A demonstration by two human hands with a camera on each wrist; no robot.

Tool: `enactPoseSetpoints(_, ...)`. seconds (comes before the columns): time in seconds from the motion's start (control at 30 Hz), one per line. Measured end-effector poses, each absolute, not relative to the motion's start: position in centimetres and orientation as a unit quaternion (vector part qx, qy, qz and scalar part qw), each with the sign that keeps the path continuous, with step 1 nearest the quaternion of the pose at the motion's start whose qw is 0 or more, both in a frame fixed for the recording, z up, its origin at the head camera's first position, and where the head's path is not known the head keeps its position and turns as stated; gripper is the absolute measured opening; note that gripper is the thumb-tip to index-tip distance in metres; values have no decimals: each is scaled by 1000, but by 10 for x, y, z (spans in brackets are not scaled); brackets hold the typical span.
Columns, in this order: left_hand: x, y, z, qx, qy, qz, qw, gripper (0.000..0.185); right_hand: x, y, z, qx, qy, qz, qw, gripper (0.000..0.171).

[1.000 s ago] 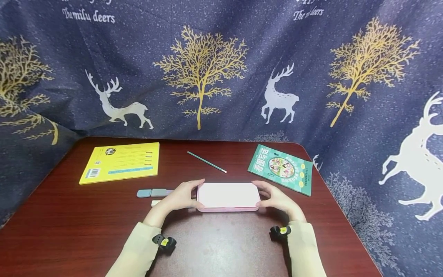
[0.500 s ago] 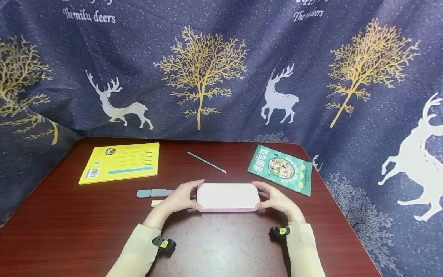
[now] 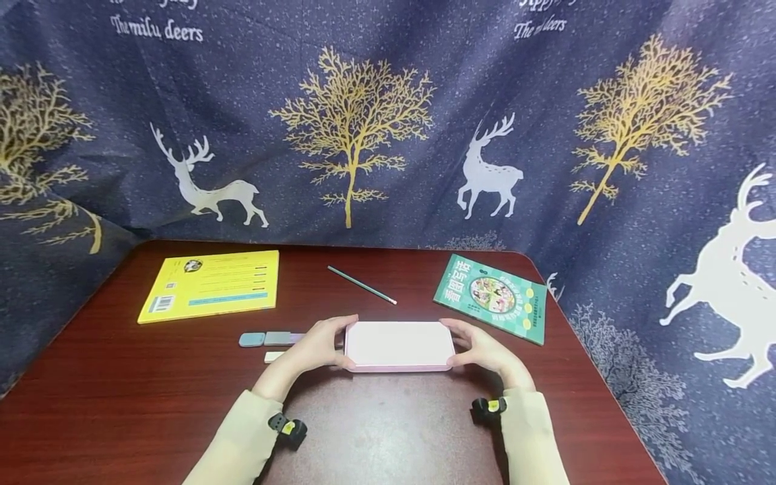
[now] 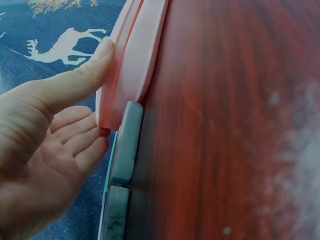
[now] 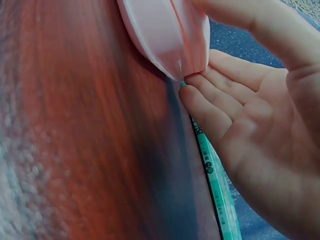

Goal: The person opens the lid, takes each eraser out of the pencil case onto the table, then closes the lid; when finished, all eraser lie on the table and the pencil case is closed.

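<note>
A dark blue fabric backdrop (image 3: pixel 388 101) printed with gold trees and white deer is hung behind and around the scene. A dark red-brown wooden table (image 3: pixel 121 391) is spread below it. A flat yellow rectangular book (image 3: pixel 211 285) is laid at the far left of the table; a green illustrated book (image 3: pixel 492 296) is laid at the far right, tilted. A flat pink rectangular plastic case with rounded corners (image 3: pixel 399 345) is set at the middle of the table, lid closed, long side facing the person. The case is gripped at both short ends: the left hand (image 3: pixel 315 348) is curled round its left end, thumb on the near edge and fingers on the far side; the right hand (image 3: pixel 481 349) is curled round its right end the same way. In the left wrist view the thumb (image 4: pixel 82 75) is pressed against the case seam. A thin green pencil (image 3: pixel 362 284) is laid diagonally, far of the case, between the two books. A grey-blue rectangular eraser (image 3: pixel 252 339) and a grey block (image 3: pixel 280 337) are lined up just left of the left hand; a small white piece (image 3: pixel 273 356) is placed just near them.
</note>
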State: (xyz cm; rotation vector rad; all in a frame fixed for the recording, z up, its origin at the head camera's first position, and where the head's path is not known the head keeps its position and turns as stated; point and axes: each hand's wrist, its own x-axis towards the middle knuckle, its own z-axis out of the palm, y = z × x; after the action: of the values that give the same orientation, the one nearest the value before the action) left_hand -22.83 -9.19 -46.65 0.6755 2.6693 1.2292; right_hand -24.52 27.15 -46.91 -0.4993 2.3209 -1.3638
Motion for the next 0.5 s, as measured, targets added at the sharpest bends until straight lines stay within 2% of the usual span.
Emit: enactPoseSetpoints(0.5,-231,-89,-471,216,891,395,68,95,-243,271,-472,-189,828,-487,201,85)
